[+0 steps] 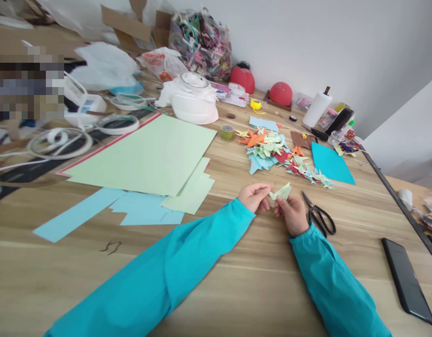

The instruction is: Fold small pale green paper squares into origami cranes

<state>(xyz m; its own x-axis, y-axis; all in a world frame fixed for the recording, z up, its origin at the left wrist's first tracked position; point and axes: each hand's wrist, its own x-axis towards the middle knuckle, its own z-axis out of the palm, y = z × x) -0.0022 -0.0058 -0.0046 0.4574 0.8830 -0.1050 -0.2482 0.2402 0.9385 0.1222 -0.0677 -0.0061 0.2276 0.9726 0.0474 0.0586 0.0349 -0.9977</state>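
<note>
Both of my hands meet over the wooden table (237, 281), pinching a small pale green folded paper piece (281, 191). My left hand (253, 196) grips its left end with curled fingers. My right hand (292, 214) holds the lower right part between thumb and fingers. Both arms wear turquoise sleeves. A pile of folded paper shapes (272, 150) in green, blue, orange and red lies just beyond the hands.
Black scissors (319, 215) lie right of my right hand. A dark phone (407, 281) rests near the right edge. Large pale green sheets (149, 159) and light blue strips (106, 210) lie to the left. A blue sheet (330, 164), a white jar (193, 100), tape rolls and bags fill the back.
</note>
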